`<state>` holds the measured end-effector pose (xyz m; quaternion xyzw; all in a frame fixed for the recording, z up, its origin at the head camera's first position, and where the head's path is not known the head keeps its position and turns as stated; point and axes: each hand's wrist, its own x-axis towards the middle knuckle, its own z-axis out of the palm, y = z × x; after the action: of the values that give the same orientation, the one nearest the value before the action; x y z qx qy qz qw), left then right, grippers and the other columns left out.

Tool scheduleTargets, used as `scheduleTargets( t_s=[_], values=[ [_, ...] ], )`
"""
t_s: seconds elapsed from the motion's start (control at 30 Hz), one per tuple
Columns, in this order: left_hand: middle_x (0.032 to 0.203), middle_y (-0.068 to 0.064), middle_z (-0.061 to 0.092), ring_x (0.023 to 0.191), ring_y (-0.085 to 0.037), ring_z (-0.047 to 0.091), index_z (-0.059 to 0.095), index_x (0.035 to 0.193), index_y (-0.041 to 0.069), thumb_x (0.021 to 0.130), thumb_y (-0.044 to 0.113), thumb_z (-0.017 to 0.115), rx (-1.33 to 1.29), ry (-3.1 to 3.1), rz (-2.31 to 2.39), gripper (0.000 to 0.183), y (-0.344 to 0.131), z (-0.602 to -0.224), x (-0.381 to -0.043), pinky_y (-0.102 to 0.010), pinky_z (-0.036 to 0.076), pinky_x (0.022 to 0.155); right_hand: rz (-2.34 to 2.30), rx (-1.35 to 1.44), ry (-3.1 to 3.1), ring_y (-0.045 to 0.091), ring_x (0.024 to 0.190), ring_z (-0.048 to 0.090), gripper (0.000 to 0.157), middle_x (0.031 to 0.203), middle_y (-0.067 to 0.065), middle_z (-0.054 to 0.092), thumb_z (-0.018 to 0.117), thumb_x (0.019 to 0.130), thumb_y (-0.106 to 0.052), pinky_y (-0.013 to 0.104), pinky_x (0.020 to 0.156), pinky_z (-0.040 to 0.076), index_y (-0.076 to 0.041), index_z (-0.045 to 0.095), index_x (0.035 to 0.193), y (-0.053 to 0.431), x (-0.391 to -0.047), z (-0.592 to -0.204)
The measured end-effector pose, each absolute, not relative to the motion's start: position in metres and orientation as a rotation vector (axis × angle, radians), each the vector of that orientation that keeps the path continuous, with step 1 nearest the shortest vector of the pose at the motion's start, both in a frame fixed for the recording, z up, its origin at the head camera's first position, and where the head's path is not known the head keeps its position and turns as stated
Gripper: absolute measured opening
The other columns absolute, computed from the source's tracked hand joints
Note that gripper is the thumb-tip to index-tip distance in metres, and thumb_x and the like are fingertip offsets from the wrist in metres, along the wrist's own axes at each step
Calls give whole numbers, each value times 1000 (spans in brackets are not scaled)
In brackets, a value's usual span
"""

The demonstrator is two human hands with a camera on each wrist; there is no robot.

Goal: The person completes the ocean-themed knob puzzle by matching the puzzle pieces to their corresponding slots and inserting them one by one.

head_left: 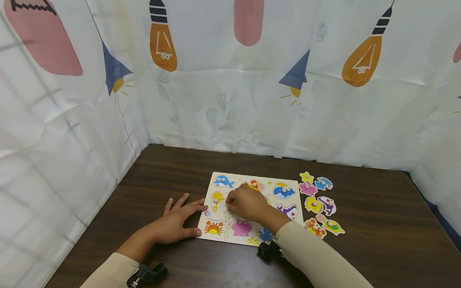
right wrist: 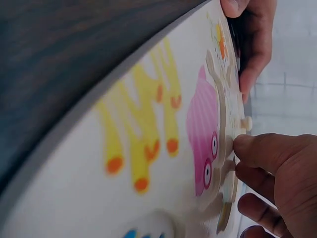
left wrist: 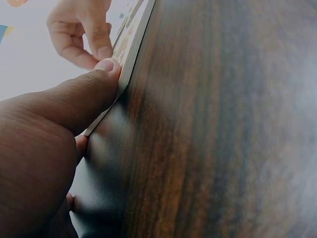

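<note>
A cream puzzle board [head_left: 237, 181] with sea-animal pieces lies on a dark wooden table [head_left: 386, 226]. My left hand [head_left: 177, 219] rests flat on the table beside it. Its thumb [left wrist: 105, 68] presses the board's edge [left wrist: 131, 44]. My right hand [head_left: 246, 203] hovers over the board's middle, fingers curled down as if pinching a piece that the hand hides. In the right wrist view the thumb [right wrist: 257, 148] sits by the peg [right wrist: 246, 123] of a pink shell piece [right wrist: 200, 129]. A crab [head_left: 213, 227] and a seahorse [head_left: 216, 200] are seated nearby.
Several loose animal pieces [head_left: 319, 205] lie on the table just right of the board. A white curtain [head_left: 232, 109] printed with light bulbs encloses the table at the back and both sides. A black wrist mount [head_left: 147, 275] sits on each sleeve.
</note>
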<state>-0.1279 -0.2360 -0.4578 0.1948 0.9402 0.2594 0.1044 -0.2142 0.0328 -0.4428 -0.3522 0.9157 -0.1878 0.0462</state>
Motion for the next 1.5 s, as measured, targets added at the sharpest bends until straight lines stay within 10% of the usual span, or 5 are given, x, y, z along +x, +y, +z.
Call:
scheduleTargets(
  t_s=[1.5],
  values=[
    [167, 2, 29, 154, -45, 1, 47, 154, 32, 92, 52, 73, 589, 2762, 787, 70, -238, -461, -129, -72, -13, 111, -611, -690, 2939, 19, 103, 61, 14, 100, -8, 69, 84, 86, -25, 42, 86, 54, -24, 82, 100, 187, -186, -435]
  ],
)
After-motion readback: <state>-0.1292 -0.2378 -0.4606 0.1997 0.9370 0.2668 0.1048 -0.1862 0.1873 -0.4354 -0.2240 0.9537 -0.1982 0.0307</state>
